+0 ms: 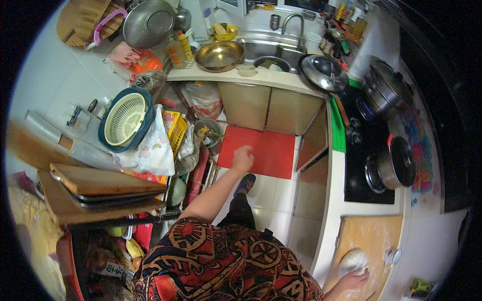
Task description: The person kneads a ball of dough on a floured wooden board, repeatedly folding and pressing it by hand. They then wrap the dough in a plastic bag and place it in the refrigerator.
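Observation:
My left hand (244, 158) is stretched forward over the red floor mat (269, 145). It is blurred, and I cannot make out anything in it or how its fingers are bent. At the lower right, my right hand (354, 281) is beside a pale lump of dough (354, 259), its floury fingers apart with nothing visible between them. Whether they touch the dough is unclear. Dough and hand are over a wooden board (371, 229) dusted with white flour on the counter. A small round whitish object (392, 256) is near the board's right edge.
A lidded pot (395, 165) and a steamer pot (388, 90) stand on the black stove (367, 195). Beyond the mat is a sink (260, 49) beside a golden pan (219, 56). Cutting boards (109, 178), nested basins (126, 120) and a waste bin (209, 137) line the left.

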Demonstrator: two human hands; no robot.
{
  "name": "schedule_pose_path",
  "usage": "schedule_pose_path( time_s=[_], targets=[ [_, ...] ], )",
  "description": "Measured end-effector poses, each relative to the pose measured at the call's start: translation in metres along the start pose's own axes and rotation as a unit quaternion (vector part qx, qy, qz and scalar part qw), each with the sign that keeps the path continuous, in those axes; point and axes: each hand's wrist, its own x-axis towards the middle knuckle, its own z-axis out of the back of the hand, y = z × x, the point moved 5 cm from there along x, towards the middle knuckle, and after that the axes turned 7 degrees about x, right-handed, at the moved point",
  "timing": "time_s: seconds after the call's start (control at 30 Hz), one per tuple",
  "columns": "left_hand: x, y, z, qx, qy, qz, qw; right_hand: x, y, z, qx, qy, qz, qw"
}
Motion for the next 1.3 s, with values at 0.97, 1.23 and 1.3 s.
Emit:
schedule_pose_path(
  time_s=[0.97,1.23,1.3],
  targets=[
    [0.503,0.440,0.077,0.282,0.078,0.390,0.873,-0.070,0.456,-0.194,-0.094,0.350,0.541,0.759],
    [0.508,0.433,0.082,0.317,0.172,0.326,0.874,-0.078,0.529,-0.208,-0.035,0.503,0.506,0.700],
    [0.494,0.412,0.077,0.305,0.035,0.300,0.903,-0.082,0.549,-0.204,0.002,0.515,0.487,0.705]
  ],
)
